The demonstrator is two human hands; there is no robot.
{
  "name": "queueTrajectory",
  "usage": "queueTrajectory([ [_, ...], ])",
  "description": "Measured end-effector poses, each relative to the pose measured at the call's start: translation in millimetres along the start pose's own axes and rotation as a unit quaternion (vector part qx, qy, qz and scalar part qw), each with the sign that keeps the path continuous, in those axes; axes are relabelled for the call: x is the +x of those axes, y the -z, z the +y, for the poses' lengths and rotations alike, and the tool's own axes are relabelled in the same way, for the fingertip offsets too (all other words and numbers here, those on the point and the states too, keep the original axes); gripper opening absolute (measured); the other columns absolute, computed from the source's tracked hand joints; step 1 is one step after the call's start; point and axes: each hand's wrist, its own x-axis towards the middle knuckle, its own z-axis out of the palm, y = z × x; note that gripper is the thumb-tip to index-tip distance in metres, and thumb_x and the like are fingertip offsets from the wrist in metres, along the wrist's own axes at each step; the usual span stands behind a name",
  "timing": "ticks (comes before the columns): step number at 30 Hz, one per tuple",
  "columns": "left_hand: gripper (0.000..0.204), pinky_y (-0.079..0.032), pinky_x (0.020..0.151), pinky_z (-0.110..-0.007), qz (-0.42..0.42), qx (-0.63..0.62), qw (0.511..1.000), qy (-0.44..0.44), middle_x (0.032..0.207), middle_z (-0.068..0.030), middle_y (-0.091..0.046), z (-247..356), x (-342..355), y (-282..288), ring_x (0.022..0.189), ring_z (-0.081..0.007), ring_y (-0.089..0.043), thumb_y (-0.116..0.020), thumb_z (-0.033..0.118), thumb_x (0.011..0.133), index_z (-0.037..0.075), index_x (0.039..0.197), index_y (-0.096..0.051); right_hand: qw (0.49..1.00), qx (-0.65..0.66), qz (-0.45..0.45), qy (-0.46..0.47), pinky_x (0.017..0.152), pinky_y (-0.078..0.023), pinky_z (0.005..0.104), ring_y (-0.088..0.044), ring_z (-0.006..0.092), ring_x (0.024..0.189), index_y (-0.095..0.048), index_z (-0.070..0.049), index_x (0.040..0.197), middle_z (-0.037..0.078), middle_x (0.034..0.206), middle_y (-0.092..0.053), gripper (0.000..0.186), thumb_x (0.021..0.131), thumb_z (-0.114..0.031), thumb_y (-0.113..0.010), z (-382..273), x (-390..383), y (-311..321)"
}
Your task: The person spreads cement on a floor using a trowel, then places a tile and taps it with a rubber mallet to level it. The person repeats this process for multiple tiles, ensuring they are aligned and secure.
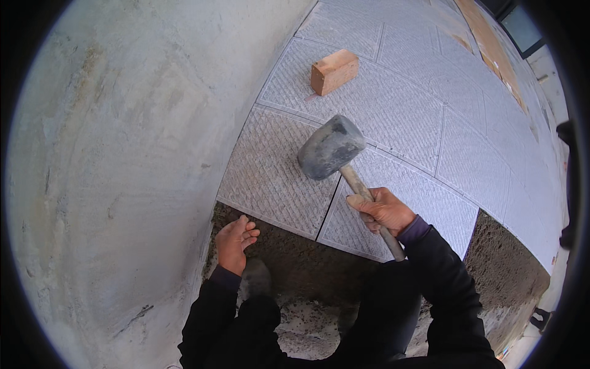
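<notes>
My right hand (387, 210) is wrapped around the wooden handle of a rubber mallet (332, 147). Its dark, worn head is over the upper right part of a grey textured paving tile (270, 166); whether it touches the tile I cannot tell. By that tile's near left corner, beside the wall, my left hand (233, 243) is loosely closed, fingers curled in, with nothing visible in it. A second tile (399, 197) lies to the right across a narrow dark joint, partly hidden under my right hand and the handle.
An orange-brown block (335, 71) rests on a tile farther back. The bare concrete wall (123, 172) rises on the left. Dark mortar or soil (289, 252) borders the tiles' near edge, with more at the right (504, 252). Brown sheeting (491, 49) lies far right.
</notes>
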Motion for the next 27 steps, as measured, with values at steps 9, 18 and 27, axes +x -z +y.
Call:
queueTrajectory([
  [9, 0.021, -0.057, 0.084, -0.032, -0.003, -0.084, 0.995, 0.056, 0.098, -0.0045, -0.071, -19.7, 22.3, -3.1, 0.094, -0.0193, -0.073, -0.071, 0.026, 0.105, 0.005, 0.101, -0.067, 0.989, 0.127, 0.000, -0.077, 0.042, -0.030, 0.0263, -0.037, 0.0062, 0.046, -0.047, -0.015, 0.080, -0.005, 0.061, -0.042, 0.044, 0.098, -0.035, -0.082, 105.1, -96.4, 122.5],
  [18, 0.023, -0.061, 0.078, -0.033, -0.001, -0.031, 0.997, 0.074, 0.094, -0.0067, -0.071, -18.1, 40.2, -9.1, 0.091, -0.0238, -0.077, -0.071, 0.024, 0.105, 0.003, 0.096, -0.065, 0.991, -0.084, 0.064, -0.083, 0.050, -0.042, 0.0366, -0.051, 0.0142, 0.050, -0.057, -0.008, 0.074, 0.000, 0.059, -0.051, 0.049, 0.097, -0.044, -0.081, 153.8, -111.1, 156.6],
  [27, 0.028, -0.060, 0.073, -0.033, 0.001, -0.002, 0.994, 0.109, 0.096, -0.0086, -0.071, -12.8, 45.8, -6.5, 0.091, -0.0248, -0.078, -0.075, 0.027, 0.104, 0.001, 0.099, -0.065, 0.728, -0.527, 0.273, 0.343, 0.063, -0.054, 0.0442, -0.069, 0.0319, 0.066, -0.073, -0.001, 0.094, 0.013, 0.077, -0.069, 0.034, 0.092, -0.034, -0.082, 8.4, -92.3, 45.9],
])
